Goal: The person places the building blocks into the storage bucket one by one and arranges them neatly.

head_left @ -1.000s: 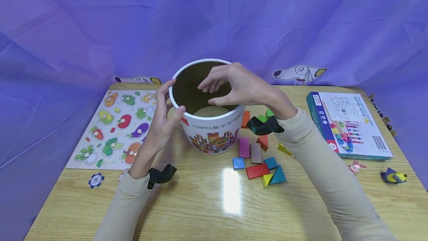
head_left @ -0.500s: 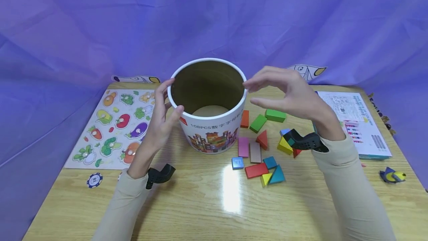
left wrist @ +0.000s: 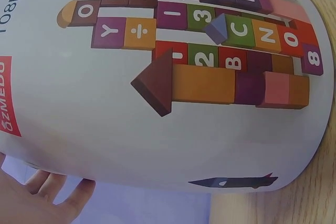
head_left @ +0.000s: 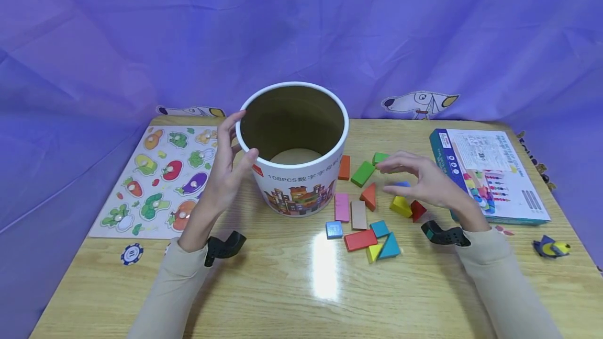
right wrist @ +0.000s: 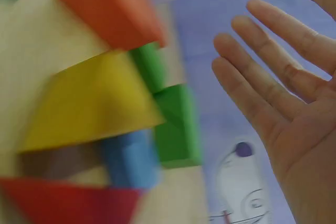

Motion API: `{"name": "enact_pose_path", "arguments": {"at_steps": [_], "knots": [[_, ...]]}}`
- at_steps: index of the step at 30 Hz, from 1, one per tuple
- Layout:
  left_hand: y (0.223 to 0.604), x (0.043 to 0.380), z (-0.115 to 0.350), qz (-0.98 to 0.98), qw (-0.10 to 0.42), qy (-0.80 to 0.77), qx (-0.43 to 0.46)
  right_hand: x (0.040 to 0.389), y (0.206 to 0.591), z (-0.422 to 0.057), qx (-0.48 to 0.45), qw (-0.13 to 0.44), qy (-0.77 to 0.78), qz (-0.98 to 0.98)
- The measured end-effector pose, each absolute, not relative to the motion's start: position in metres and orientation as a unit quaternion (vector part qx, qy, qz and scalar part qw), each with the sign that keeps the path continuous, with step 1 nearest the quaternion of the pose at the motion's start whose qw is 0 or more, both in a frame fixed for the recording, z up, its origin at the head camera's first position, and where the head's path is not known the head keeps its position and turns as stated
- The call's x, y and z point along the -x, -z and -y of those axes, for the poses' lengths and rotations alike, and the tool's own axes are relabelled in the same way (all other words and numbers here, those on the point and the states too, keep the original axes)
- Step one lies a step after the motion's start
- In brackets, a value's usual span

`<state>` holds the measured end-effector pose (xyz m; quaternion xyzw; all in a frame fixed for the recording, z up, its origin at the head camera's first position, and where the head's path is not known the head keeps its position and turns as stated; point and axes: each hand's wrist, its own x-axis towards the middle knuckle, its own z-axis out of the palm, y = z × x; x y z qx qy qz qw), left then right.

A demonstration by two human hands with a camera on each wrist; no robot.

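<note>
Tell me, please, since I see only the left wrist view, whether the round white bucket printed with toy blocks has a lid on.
Observer: No, the round white bucket is open at the top.
Operator: Thank you; is anything held on the right?
Observer: No, the right grip has nothing in it.
Operator: And what lies beyond it, please?
Observer: A flat rectangular box with a white printed top lies farther right.

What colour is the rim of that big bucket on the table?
White; the bucket rim shows best in the head view.
</note>
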<state>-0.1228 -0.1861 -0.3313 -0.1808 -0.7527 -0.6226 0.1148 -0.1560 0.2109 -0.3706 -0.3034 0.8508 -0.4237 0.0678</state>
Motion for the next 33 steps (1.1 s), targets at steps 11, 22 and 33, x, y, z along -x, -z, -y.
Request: {"name": "enact_pose_path", "arguments": {"at_steps": [11,22,33], "knots": [[0.330,0.123,0.187,0.743,0.122,0.631,0.188,0.150,0.398,-0.194,0.298,0.088,0.309,-0.899],[0.331,0.123,0.186,0.744,0.122,0.628,0.190,0.146,0.405,-0.194,0.261,0.100,0.322,-0.905],[0.333,0.124,0.186,0.745,0.122,0.627,0.192,0.145,0.379,-0.210,0.248,0.056,0.366,-0.895]]}}
